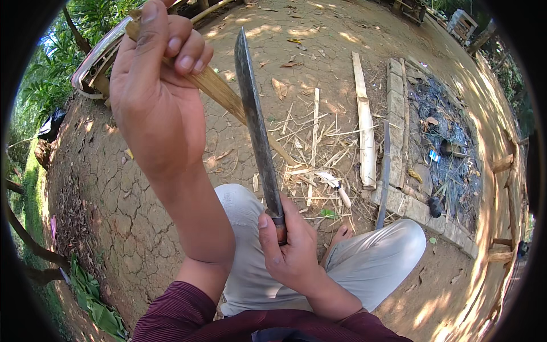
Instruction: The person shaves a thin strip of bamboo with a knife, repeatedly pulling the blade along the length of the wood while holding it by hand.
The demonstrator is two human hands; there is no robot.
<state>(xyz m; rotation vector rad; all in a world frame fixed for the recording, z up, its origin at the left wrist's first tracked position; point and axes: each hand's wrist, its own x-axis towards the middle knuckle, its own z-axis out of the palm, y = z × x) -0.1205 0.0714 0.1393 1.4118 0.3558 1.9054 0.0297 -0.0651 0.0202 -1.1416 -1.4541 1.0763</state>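
Observation:
My left hand [162,97], raised at the upper left, is closed round a strip of split bamboo or wood [219,94]. The strip slants down to the right, passes behind the blade and narrows toward the ground. In my right hand [290,245], low in the middle, is the short handle of a machete [256,114]. Its long dark blade points up and away from me, crossing in front of the strip; whether they touch I cannot tell. Beyond my knees, pale shavings [333,148] lie scattered on the cracked earth, with a white-handled knife [342,194] among them.
A split bamboo length [364,125] lies right of the shavings, and a second long dark blade [385,171] rests beside it. Farther right, bricks [396,102] border an ash bed [444,142] with litter. Green leaves [94,299] lie at the lower left.

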